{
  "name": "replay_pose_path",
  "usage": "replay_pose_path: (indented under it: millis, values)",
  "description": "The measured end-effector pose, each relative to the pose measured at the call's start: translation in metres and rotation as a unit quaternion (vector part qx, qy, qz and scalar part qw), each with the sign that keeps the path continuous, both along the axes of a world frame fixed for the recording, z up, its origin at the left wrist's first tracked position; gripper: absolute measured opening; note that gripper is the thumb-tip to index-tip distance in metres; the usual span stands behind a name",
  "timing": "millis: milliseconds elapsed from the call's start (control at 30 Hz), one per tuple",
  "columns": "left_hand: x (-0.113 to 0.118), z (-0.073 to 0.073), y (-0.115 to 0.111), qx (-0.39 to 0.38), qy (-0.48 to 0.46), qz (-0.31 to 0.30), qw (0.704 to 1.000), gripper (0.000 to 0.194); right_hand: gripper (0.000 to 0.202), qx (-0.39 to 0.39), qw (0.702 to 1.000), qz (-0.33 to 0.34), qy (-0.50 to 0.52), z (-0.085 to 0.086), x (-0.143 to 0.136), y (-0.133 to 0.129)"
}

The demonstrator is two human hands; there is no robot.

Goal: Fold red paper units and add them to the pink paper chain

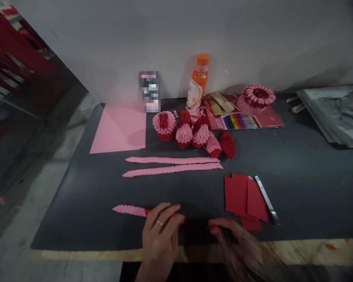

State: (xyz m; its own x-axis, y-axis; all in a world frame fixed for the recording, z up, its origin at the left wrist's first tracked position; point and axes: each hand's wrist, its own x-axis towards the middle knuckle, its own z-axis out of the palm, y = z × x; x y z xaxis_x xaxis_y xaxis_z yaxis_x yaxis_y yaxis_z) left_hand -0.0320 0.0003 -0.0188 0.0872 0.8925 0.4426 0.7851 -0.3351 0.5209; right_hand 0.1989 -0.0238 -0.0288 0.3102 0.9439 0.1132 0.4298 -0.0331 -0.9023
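My left hand (161, 233), with a ring on one finger, is closed over the right end of a strip of interlocked folded paper (131, 210). This strip is pink at its pointed left end and red where it runs under my fingers. Across a gap to the right, my right hand (238, 241) is blurred, thumb and fingers pinched together. Red shows at its fingertips, but I cannot tell whether that is paper or nails. Beside it lie red paper rectangles (238, 196) and a silver blade-like tool (266, 199). Two long pink folded-paper strips (173, 169) lie farther back.
Several red and pink folded-paper pieces (184, 133) stand mid-table. Behind are pink sheets (120, 127), a pixelated upright object (150, 92), an orange drink bottle (198, 82), a red color-striped pack (244, 121) and a round paper basket (255, 100). Stacked sheets (335, 113) lie right.
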Motion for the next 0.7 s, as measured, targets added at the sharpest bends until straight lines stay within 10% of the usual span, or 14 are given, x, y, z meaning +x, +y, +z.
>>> replay_pose_path:
  millis: [167, 700]
  values:
    - [0.010, -0.014, -0.004, 0.056, 0.118, 0.028, 0.991, 0.031, 0.028, 0.033, 0.997, 0.073, 0.004, -0.014, -0.027, -0.003]
    - [-0.021, -0.012, -0.004, 0.054, 0.050, -0.059, 0.996, 0.033, 0.036, 0.081, 0.982, 0.112, -0.130, -0.017, -0.044, 0.001]
